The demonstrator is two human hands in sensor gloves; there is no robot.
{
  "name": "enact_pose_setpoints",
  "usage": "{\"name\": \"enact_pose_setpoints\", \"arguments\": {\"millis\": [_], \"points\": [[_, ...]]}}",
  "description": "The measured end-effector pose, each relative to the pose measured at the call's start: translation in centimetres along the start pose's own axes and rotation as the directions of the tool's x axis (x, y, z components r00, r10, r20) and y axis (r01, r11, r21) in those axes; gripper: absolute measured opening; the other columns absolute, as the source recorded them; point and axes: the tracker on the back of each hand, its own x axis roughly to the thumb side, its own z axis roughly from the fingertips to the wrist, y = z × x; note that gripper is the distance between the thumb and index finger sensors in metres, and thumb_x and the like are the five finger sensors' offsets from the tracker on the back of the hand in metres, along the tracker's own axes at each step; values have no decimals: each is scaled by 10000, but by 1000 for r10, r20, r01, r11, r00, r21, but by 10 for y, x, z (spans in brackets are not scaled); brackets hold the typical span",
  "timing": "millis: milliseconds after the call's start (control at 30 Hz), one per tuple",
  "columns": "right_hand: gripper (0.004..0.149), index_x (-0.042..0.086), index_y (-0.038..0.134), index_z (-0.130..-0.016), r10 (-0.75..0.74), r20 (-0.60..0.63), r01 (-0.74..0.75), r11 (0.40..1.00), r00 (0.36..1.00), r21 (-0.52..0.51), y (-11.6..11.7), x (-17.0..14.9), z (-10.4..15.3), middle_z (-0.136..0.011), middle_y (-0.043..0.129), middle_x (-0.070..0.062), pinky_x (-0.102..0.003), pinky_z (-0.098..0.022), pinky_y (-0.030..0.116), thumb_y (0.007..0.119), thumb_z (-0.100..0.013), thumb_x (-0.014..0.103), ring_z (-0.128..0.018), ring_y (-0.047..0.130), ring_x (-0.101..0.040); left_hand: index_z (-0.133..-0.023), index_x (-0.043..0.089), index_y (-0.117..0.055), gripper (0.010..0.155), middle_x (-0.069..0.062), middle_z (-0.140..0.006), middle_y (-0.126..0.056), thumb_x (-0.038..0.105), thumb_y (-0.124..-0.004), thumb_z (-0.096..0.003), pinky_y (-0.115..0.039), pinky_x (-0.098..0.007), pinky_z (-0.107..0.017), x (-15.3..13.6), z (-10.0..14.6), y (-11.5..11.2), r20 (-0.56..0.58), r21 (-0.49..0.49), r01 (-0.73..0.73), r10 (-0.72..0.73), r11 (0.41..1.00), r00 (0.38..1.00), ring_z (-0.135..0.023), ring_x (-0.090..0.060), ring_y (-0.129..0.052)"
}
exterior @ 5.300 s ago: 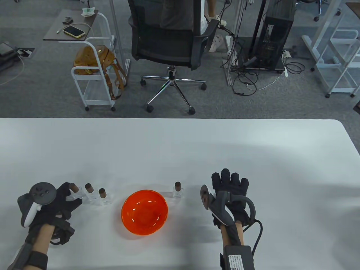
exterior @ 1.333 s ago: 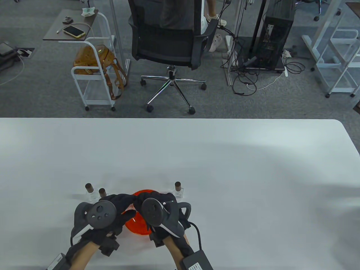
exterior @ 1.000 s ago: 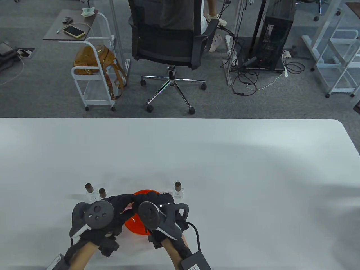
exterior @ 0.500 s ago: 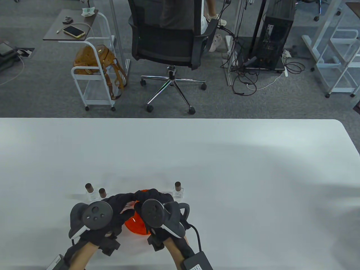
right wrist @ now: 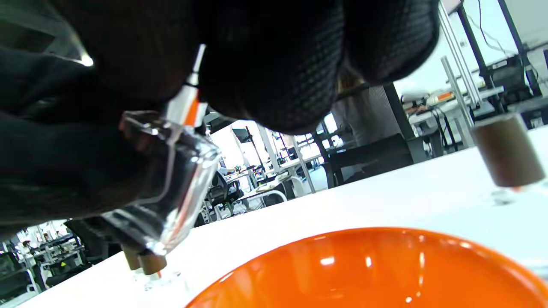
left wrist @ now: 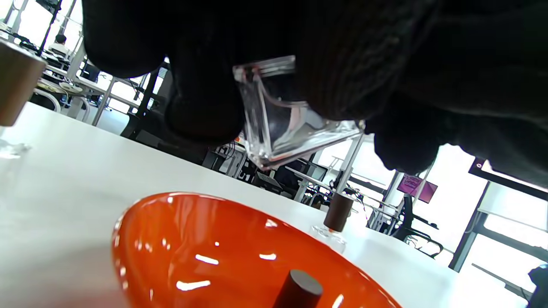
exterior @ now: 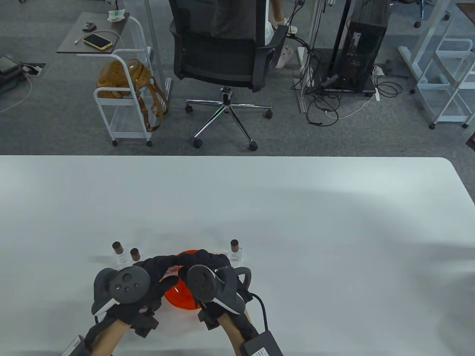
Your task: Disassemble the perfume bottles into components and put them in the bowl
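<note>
**Perfume bottle held tilted over the bowl, both hands on it**

Table view: perfume bottle is hidden here under the two gloved hands, which meet over the far part of the orange bowl (exterior: 182,296). The left hand (exterior: 148,274) comes in from the left, the right hand (exterior: 211,267) from the right, their fingertips touching or nearly so above the rim. Two capped bottles (exterior: 126,254) stand on the white table (exterior: 297,230) just left of the bowl, and a third capped bottle (exterior: 235,251) stands just right of its far edge.

Left wrist view: the clear glass bottle body (left wrist: 282,124) is pinched between the left fingers (left wrist: 201,107), tilted, one corner pointing down at the bowl directly below. A dark brown cap (left wrist: 299,293) already lies inside the bowl.

Right wrist view: the right fingers (right wrist: 274,81) are curled round the spray pump (right wrist: 188,102), white and orange, at the bottle's neck; its thin tube runs down along the glass body's long axis. The pump sits above and right of the glass, so separating them likely means pulling along that slanted axis, each hand drawing its part away, with both pieces falling straight into the bowl beneath.
</note>
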Motion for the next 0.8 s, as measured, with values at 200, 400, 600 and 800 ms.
{"name": "enact_pose_setpoints", "arguments": {"millis": [200,400,600,800], "points": [[417,336,863,-744,44,14,-44,999,999,-24,-2,0,0,-609,1008,69,-467,-517,854,833,-346,456,-361,1057,-49,-916,213,-855,539,-95,-864,-1021,363,-912,-401,-797,-549,-577,1,0,-1,8,-13,-9,9,1000,1000,-641,-280,-1089],[428,335,867,-746,44,11,-44,999,999,-31,-2,0,0,-643,1003,66,-471,-525,851,794,-357,498,-399,1067,-60,-916,210,-856,538,-100,-863,-1020,362,-913,-402,-791,-553,-581,-2,1,-2,-6,-26,-32,32,999,999,-644,-288,-1084],[469,321,796,-812,13,12,-13,1000,1000,7,-1,-1,0,-781,927,49,-480,-557,824,860,-354,399,-508,1041,-68,-915,210,-855,538,-94,-858,-1024,367,-906,-403,-795,-547,-584,-2,0,-2,-7,-16,-21,20,1000,1000,-639,-276,-1091],[446,333,825,-779,52,26,-52,998,998,-25,-2,1,0,-680,978,72,-469,-534,844,843,-346,439,-424,1056,-55,-912,213,-859,538,-94,-861,-1025,365,-914,-399,-796,-547,-586,0,1,-1,3,-14,-16,16,1000,1000,-645,-278,-1092]]}}
